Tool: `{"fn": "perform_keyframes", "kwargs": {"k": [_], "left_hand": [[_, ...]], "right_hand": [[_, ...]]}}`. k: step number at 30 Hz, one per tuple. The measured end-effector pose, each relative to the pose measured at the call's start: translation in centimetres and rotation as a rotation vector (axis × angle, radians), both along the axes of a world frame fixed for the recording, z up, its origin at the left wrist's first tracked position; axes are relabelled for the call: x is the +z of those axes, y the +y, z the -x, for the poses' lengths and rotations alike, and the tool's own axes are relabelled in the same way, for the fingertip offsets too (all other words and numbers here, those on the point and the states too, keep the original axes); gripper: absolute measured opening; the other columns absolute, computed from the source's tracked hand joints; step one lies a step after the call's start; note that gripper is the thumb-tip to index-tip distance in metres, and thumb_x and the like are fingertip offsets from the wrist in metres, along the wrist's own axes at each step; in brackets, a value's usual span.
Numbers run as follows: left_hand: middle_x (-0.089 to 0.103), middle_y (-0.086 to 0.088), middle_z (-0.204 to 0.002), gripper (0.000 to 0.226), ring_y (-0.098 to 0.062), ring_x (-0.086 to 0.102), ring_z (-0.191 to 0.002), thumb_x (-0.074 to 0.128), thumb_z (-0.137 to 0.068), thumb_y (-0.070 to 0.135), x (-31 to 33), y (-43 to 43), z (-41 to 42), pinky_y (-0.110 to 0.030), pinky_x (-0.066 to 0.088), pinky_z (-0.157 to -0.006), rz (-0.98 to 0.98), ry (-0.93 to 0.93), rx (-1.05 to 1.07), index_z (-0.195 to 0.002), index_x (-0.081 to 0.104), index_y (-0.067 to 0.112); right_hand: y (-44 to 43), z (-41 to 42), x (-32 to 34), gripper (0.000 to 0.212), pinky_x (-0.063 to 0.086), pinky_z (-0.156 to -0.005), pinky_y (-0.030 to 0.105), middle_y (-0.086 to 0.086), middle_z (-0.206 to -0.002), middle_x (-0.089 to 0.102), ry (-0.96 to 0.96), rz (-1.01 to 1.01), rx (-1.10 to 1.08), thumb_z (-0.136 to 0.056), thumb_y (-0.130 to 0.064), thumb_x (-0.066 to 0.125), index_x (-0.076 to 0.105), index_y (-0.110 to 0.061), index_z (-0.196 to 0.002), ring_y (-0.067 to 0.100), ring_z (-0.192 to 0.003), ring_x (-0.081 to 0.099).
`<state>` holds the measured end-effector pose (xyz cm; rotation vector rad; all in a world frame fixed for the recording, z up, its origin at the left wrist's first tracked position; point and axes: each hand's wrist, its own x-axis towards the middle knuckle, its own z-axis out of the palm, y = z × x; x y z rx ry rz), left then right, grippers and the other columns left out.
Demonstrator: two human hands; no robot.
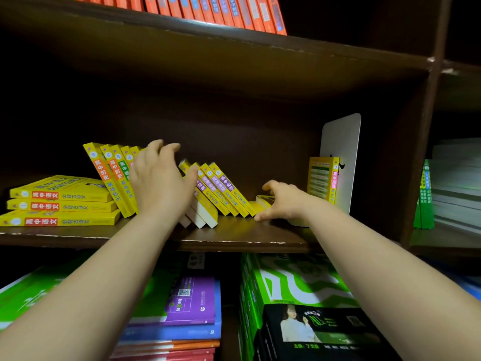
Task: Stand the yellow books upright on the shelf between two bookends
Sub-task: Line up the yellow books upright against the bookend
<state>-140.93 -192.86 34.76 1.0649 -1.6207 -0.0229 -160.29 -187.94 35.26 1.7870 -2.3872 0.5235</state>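
Observation:
Yellow books stand on the dark middle shelf (234, 239). A left group (112, 178) leans leftward; my left hand (161, 181) is spread open against its right side, fingers over the top edges. A second group (223, 191) leans left just right of that hand. My right hand (281, 201) rests low on the shelf, fingers curled at a flat yellow book (263, 200). One yellow book (322, 178) stands upright against a white bookend (343, 142) at the right. Three yellow books (59, 204) lie stacked flat at far left. No second bookend shows.
Orange books (216, 11) line the shelf above. Below lie green (294, 280), purple (192, 300) and black (320, 332) books. A dark upright panel (419, 152) closes the shelf's right side, with green books (424, 196) beyond it.

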Motion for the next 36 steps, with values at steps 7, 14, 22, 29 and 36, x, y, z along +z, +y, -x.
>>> {"fn": "perform_keyframes", "kwargs": {"k": [7, 14, 22, 29, 36], "left_hand": [[0.041, 0.000, -0.145, 0.042, -0.021, 0.032, -0.136, 0.040, -0.090, 0.011, 0.5, 0.7, 4.4, -0.035, 0.024, -0.111, 0.054, -0.441, -0.122, -0.130, 0.049, 0.021], [0.028, -0.008, -0.149, 0.043, -0.029, 0.016, -0.142, 0.028, -0.094, 0.017, -0.2, 0.8, 5.3, -0.046, 0.005, -0.117, 0.074, -0.872, 0.134, -0.136, 0.040, 0.019], [0.032, -0.005, -0.149, 0.046, -0.022, 0.014, -0.144, 0.036, -0.091, 0.013, 0.1, 1.4, 5.8, -0.037, 0.002, -0.118, 0.139, -0.774, -0.044, -0.136, 0.040, 0.022], [0.059, -0.007, -0.103, 0.046, -0.021, 0.056, -0.102, 0.036, -0.088, -0.009, 0.9, 1.8, 11.1, -0.027, 0.047, -0.078, -0.552, -0.048, -0.843, -0.130, 0.046, 0.006], [0.050, 0.002, -0.097, 0.064, -0.012, 0.050, -0.082, 0.029, -0.090, -0.009, 1.3, 0.8, 14.4, -0.031, 0.044, -0.079, -0.791, -0.114, -0.969, -0.144, 0.020, 0.024]], "right_hand": [[-0.3, 0.6, 0.6, 0.075, 0.046, -0.098, 0.040, 0.008, -0.139, 0.047, 0.209, -0.064, -0.019, -0.077, -0.046, 0.066, 0.032, -0.016, -0.137, 0.028, -0.125, 0.048], [0.1, -0.4, 0.6, 0.045, 0.049, -0.077, 0.036, 0.012, -0.115, 0.063, 0.820, -0.022, 0.115, -0.088, -0.032, 0.049, 0.039, -0.013, -0.128, 0.033, -0.100, 0.062], [0.8, 1.2, 0.9, 0.036, 0.047, -0.077, 0.038, 0.009, -0.119, 0.059, 0.735, 0.155, 0.101, -0.089, -0.025, 0.044, 0.044, -0.015, -0.124, 0.033, -0.104, 0.059], [1.7, 2.5, 2.1, 0.036, 0.047, -0.081, 0.037, 0.009, -0.125, 0.056, 0.510, 0.332, 0.042, -0.088, -0.023, 0.046, 0.046, -0.017, -0.124, 0.033, -0.108, 0.058], [2.9, 4.5, 3.5, 0.041, 0.042, -0.091, 0.037, 0.010, -0.133, 0.050, 0.410, 0.401, -0.038, -0.090, -0.021, 0.046, 0.043, -0.013, -0.130, 0.030, -0.118, 0.049]]}}
